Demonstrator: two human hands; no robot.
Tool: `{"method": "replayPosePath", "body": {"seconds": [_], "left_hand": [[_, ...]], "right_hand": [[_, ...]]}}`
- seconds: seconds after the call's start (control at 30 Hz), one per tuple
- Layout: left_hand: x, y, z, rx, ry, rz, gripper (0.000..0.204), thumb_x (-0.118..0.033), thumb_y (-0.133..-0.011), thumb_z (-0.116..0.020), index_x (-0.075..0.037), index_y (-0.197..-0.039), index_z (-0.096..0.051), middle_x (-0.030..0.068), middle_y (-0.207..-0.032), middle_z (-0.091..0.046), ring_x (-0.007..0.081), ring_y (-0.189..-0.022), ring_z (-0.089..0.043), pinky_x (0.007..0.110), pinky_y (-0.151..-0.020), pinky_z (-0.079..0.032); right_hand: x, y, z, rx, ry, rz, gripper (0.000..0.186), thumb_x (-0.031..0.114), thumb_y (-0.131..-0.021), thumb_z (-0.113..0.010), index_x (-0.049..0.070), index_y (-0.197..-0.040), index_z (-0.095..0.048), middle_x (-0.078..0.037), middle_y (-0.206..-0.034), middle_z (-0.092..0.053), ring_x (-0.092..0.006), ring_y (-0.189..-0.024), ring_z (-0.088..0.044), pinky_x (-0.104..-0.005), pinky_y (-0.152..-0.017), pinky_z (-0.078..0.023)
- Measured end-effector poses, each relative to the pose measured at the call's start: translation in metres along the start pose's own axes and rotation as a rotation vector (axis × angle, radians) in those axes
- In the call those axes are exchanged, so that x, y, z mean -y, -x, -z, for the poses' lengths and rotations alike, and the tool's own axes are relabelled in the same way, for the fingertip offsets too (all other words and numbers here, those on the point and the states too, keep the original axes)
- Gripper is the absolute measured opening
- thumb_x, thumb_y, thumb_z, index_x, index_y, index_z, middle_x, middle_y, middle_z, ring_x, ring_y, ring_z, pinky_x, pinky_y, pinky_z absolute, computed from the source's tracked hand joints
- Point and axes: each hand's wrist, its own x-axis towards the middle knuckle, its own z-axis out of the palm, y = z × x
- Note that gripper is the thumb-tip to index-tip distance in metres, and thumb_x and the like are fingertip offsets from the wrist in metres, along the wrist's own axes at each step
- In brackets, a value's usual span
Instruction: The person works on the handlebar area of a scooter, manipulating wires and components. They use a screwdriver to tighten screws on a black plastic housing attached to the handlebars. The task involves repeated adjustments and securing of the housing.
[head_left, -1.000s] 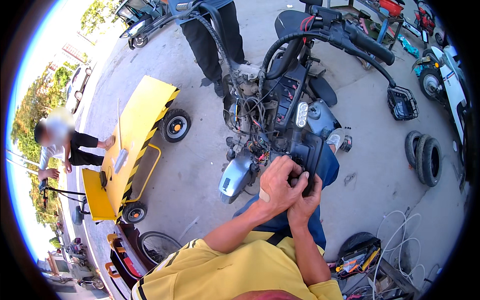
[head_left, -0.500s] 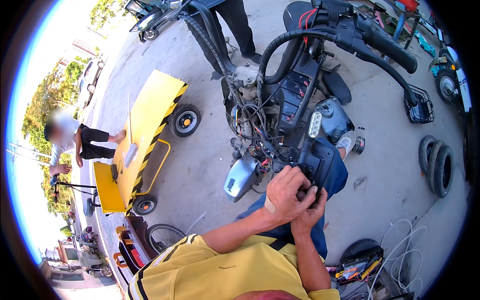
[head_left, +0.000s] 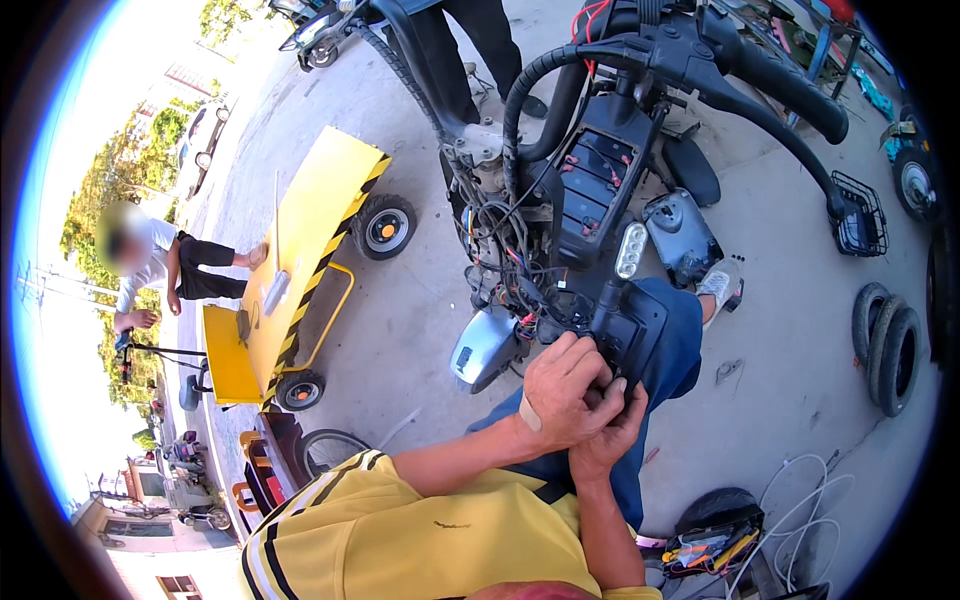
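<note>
While a yellow cart (head_left: 325, 215) with black-striped edging stands at the left, a silver cover (head_left: 484, 346) sits low beside the exposed wiring (head_left: 508, 252) of a stripped vehicle (head_left: 598, 185). Right of these, the left hand (head_left: 566, 392) and the right hand (head_left: 607, 438) meet at the lower edge of a black panel (head_left: 632, 335), which lies in front of the person's blue trouser leg (head_left: 680, 350); the fingers are bent nearly closed, though I cannot tell what, if anything, they pinch. Three tyres (head_left: 884, 358) stand together at the far right.

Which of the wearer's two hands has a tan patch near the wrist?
The left hand: a tan patch sits near its wrist, while the right hand shows none.
</note>
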Motion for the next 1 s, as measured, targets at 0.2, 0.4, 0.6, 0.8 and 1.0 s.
{"method": "replayPosePath", "body": {"seconds": [0.2, 0.4, 0.6, 0.8, 1.0], "left_hand": [[0.000, -0.002, -0.003, -0.015, -0.005, -0.052, 0.025, -0.007, -0.072, -0.083, -0.007, -0.077, -0.058, 0.0073, -0.075, -0.054, 0.0294, -0.069, -0.054, 0.040, -0.059, -0.044], [0.001, 0.014, 0.003, -0.013, -0.001, -0.016, 0.027, -0.017, -0.076, -0.084, -0.010, -0.079, -0.058, 0.0057, -0.080, -0.055, 0.0282, -0.077, -0.056, 0.040, -0.063, -0.047], [0.003, 0.025, 0.011, -0.094, 0.036, -0.044, 0.026, -0.016, -0.076, -0.084, -0.009, -0.080, -0.059, 0.0061, -0.081, -0.056, 0.0286, -0.077, -0.056, 0.041, -0.063, -0.048], [0.009, 0.033, 0.018, -0.116, 0.063, -0.018, 0.027, -0.021, -0.078, -0.083, -0.009, -0.081, -0.059, 0.0069, -0.082, -0.056, 0.0295, -0.081, -0.057, 0.040, -0.067, -0.050], [0.016, 0.038, 0.018, -0.141, 0.115, -0.036, 0.025, -0.017, -0.078, -0.084, -0.007, -0.083, -0.062, 0.0066, -0.082, -0.059, 0.0299, -0.077, -0.059, 0.041, -0.065, -0.049]], "right_hand": [[0.005, -0.006, -0.003, -0.007, 0.025, 0.014, 0.055, 0.022, -0.099, -0.079, 0.003, -0.138, -0.046, -0.006, -0.120, -0.058, -0.0136, -0.109, -0.058, -0.0303, -0.097, -0.049], [-0.004, 0.000, 0.005, 0.042, 0.079, 0.073, 0.055, 0.025, -0.098, -0.079, 0.004, -0.135, -0.044, -0.005, -0.119, -0.057, -0.0139, -0.108, -0.056, -0.0298, -0.096, -0.047], [0.009, 0.010, -0.002, 0.033, 0.291, 0.150, 0.054, 0.028, -0.099, -0.077, 0.003, -0.135, -0.046, -0.005, -0.118, -0.058, -0.0151, -0.108, -0.057, -0.0307, -0.097, -0.047], [-0.003, 0.013, -0.012, 0.053, 0.281, 0.207, 0.042, 0.026, -0.103, -0.072, 0.003, -0.131, -0.049, -0.007, -0.120, -0.060, -0.0154, -0.110, -0.058, -0.0320, -0.097, -0.048], [-0.011, 0.012, -0.009, 0.105, 0.225, 0.254, 0.034, 0.025, -0.108, -0.065, 0.005, -0.131, -0.050, -0.006, -0.122, -0.059, -0.0150, -0.112, -0.057, -0.0328, -0.098, -0.049]]}}
